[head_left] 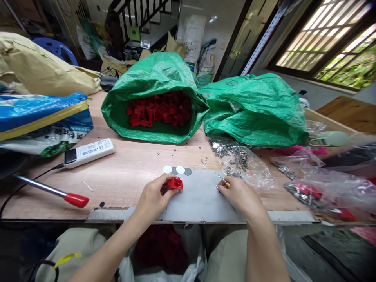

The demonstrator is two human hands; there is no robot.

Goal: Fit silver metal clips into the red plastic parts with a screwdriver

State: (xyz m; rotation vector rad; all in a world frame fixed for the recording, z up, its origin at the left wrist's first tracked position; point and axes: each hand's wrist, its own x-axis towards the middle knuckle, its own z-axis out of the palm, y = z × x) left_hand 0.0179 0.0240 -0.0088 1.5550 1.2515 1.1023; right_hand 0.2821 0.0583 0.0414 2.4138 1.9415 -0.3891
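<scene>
My left hand [157, 196] is closed on a small red plastic part [175, 183], with its open side turned toward the right. Between the thumb and fingers of my right hand [239, 194] is a thin pointed tool with a yellow handle [226, 184], its metal tip angled up and left. Whether it is a screwdriver or tweezers I cannot make out. Both hands are over a grey mat [199, 196] at the table's front edge. White and grey discs [180, 170] lie just beyond my left hand.
A green sack [155, 70] of red parts [158, 109] stands behind, beside another green sack [255, 109]. Small metal pieces [232, 156] lie in clear plastic at the right. On the left are a white device [89, 152] and a red-handled lever [76, 200].
</scene>
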